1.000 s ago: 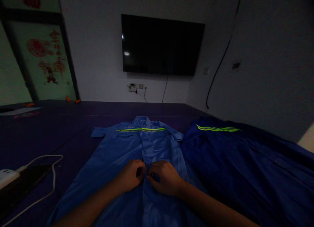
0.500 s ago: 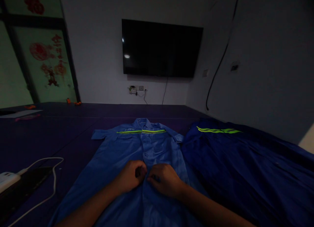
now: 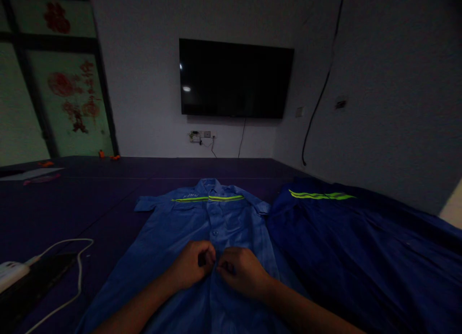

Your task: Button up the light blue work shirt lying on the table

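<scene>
In the head view, the blue shirt (image 3: 187, 223) lies spread beneath the curled fingers of the left hand (image 3: 193, 264) and right hand (image 3: 242, 270), which nearly meet over its front placket (image 3: 215, 302); whether they pinch cloth, I cannot tell. A button (image 3: 215, 233) shows just beyond the fingertips. The view's lower edge cuts off the shirt's near end.

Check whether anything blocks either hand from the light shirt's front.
Nothing visible does. The left hand and right hand are both at the light shirt's front opening; it's too dark to tell if they pinch it. The dark garment lies to the right, the white cable to the left, neither between.
</scene>
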`<action>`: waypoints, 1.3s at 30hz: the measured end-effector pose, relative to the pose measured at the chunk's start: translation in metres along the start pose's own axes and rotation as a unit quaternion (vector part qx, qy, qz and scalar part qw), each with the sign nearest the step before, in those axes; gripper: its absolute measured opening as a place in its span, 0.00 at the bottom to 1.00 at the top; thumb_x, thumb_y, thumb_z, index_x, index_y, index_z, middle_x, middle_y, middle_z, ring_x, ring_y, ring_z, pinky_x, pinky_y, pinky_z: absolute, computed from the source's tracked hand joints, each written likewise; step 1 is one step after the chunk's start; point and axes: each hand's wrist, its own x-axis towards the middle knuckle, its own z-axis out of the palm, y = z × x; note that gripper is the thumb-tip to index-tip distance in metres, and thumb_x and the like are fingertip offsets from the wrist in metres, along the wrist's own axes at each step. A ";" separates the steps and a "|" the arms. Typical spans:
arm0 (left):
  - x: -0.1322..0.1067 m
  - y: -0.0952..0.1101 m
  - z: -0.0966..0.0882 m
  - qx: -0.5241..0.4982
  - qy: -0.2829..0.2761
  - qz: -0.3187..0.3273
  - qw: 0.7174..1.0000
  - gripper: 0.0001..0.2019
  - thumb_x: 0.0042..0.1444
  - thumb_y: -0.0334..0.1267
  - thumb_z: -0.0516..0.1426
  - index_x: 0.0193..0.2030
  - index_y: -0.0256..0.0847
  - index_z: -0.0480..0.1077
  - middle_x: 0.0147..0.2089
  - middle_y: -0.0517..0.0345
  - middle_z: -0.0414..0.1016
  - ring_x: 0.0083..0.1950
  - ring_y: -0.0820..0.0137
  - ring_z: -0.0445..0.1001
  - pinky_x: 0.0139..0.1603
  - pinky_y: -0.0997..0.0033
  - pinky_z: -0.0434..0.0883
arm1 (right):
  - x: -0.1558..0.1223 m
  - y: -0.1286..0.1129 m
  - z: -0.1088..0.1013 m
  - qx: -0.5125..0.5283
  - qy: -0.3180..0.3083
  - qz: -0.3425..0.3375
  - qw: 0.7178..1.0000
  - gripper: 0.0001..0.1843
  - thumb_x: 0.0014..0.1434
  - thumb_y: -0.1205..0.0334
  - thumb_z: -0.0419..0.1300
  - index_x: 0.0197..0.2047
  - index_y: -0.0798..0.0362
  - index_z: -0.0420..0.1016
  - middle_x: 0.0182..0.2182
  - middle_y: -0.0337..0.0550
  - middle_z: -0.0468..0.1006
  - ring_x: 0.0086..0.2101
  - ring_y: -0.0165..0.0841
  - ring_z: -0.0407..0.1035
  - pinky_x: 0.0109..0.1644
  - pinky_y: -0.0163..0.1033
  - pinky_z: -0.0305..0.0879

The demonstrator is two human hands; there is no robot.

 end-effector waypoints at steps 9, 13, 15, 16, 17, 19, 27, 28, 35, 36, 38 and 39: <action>0.000 -0.004 0.003 -0.004 0.008 0.003 1.000 0.04 0.41 0.27 0.53 0.27 0.35 0.65 0.24 0.62 0.68 0.26 0.78 0.64 0.27 0.80 0.59 | 0.001 0.001 0.003 -0.050 -0.006 -0.029 0.998 0.06 0.47 0.69 0.53 0.28 0.53 0.71 0.27 0.39 0.75 0.28 0.28 0.68 0.30 0.30 0.55; 0.000 -0.005 0.003 -0.031 0.003 0.000 1.000 0.04 0.41 0.27 0.54 0.27 0.35 0.65 0.24 0.62 0.67 0.26 0.78 0.65 0.28 0.80 0.59 | 0.001 0.001 0.002 -0.058 -0.014 -0.032 0.998 0.06 0.47 0.69 0.53 0.27 0.53 0.70 0.27 0.39 0.74 0.28 0.28 0.68 0.29 0.29 0.54; 0.000 -0.006 0.004 -0.038 0.001 -0.003 0.999 0.04 0.40 0.26 0.53 0.27 0.35 0.64 0.24 0.63 0.66 0.26 0.78 0.65 0.27 0.80 0.59 | 0.001 0.002 0.002 -0.056 -0.014 -0.033 0.998 0.06 0.47 0.70 0.53 0.27 0.54 0.70 0.27 0.39 0.74 0.28 0.28 0.68 0.29 0.29 0.54; 0.000 -0.006 0.004 -0.038 0.000 -0.003 0.999 0.05 0.40 0.26 0.53 0.27 0.35 0.64 0.24 0.63 0.66 0.26 0.78 0.64 0.27 0.80 0.59 | 0.001 0.002 0.003 -0.056 -0.010 -0.031 0.998 0.06 0.47 0.70 0.53 0.27 0.54 0.70 0.27 0.39 0.74 0.28 0.28 0.68 0.29 0.29 0.54; 0.000 -0.007 0.005 -0.037 -0.001 -0.004 0.999 0.05 0.40 0.25 0.53 0.27 0.35 0.64 0.24 0.63 0.66 0.26 0.78 0.64 0.27 0.80 0.59 | 0.001 0.002 0.003 -0.054 -0.005 -0.028 0.998 0.06 0.47 0.70 0.53 0.27 0.54 0.70 0.27 0.39 0.74 0.28 0.28 0.68 0.29 0.29 0.54; 0.000 -0.008 0.006 -0.033 -0.002 -0.002 0.999 0.05 0.41 0.25 0.52 0.27 0.35 0.64 0.24 0.63 0.66 0.26 0.78 0.64 0.27 0.80 0.59 | 0.001 0.003 0.004 -0.051 0.006 -0.020 0.999 0.06 0.48 0.69 0.53 0.27 0.54 0.70 0.26 0.39 0.74 0.28 0.27 0.67 0.29 0.30 0.54; 0.001 -0.004 0.006 0.019 0.012 0.013 1.000 0.06 0.46 0.29 0.50 0.29 0.34 0.67 0.26 0.60 0.68 0.27 0.77 0.64 0.27 0.80 0.59 | 0.000 0.001 0.001 0.011 0.020 0.006 1.000 0.07 0.49 0.70 0.52 0.29 0.54 0.71 0.26 0.39 0.74 0.26 0.26 0.66 0.28 0.29 0.54; 0.001 -0.004 0.006 0.023 0.015 0.014 1.000 0.06 0.46 0.28 0.50 0.29 0.34 0.67 0.26 0.60 0.68 0.27 0.77 0.65 0.27 0.80 0.59 | 0.000 0.001 0.001 0.019 0.019 0.008 1.000 0.07 0.49 0.69 0.53 0.30 0.54 0.72 0.26 0.39 0.74 0.26 0.26 0.66 0.28 0.29 0.54; 0.001 -0.004 0.005 0.017 0.032 0.010 0.999 0.06 0.44 0.27 0.50 0.30 0.35 0.67 0.25 0.61 0.67 0.26 0.77 0.64 0.28 0.80 0.60 | 0.001 0.004 0.002 0.076 0.023 0.028 0.996 0.07 0.51 0.67 0.55 0.31 0.53 0.74 0.30 0.40 0.76 0.30 0.27 0.68 0.33 0.29 0.57; 0.001 -0.004 0.005 0.009 0.032 0.006 0.999 0.06 0.43 0.27 0.50 0.30 0.35 0.66 0.24 0.62 0.67 0.26 0.77 0.63 0.27 0.80 0.59 | 0.001 0.004 0.002 0.077 0.029 0.034 0.996 0.07 0.51 0.66 0.55 0.31 0.53 0.74 0.30 0.40 0.76 0.30 0.27 0.68 0.33 0.29 0.57; 0.001 -0.004 0.005 0.000 0.034 0.004 0.999 0.06 0.43 0.26 0.51 0.29 0.35 0.66 0.24 0.63 0.66 0.26 0.77 0.63 0.27 0.80 0.59 | 0.001 0.002 0.001 0.073 0.035 0.036 0.996 0.07 0.51 0.66 0.55 0.31 0.54 0.74 0.29 0.40 0.76 0.29 0.27 0.68 0.32 0.29 0.57; 0.000 -0.004 0.005 -0.002 0.036 0.004 0.999 0.06 0.42 0.26 0.51 0.29 0.35 0.66 0.24 0.63 0.66 0.26 0.77 0.63 0.27 0.80 0.59 | 0.000 0.001 0.000 0.069 0.034 0.033 0.996 0.07 0.51 0.67 0.54 0.30 0.54 0.74 0.29 0.40 0.76 0.29 0.27 0.68 0.32 0.29 0.56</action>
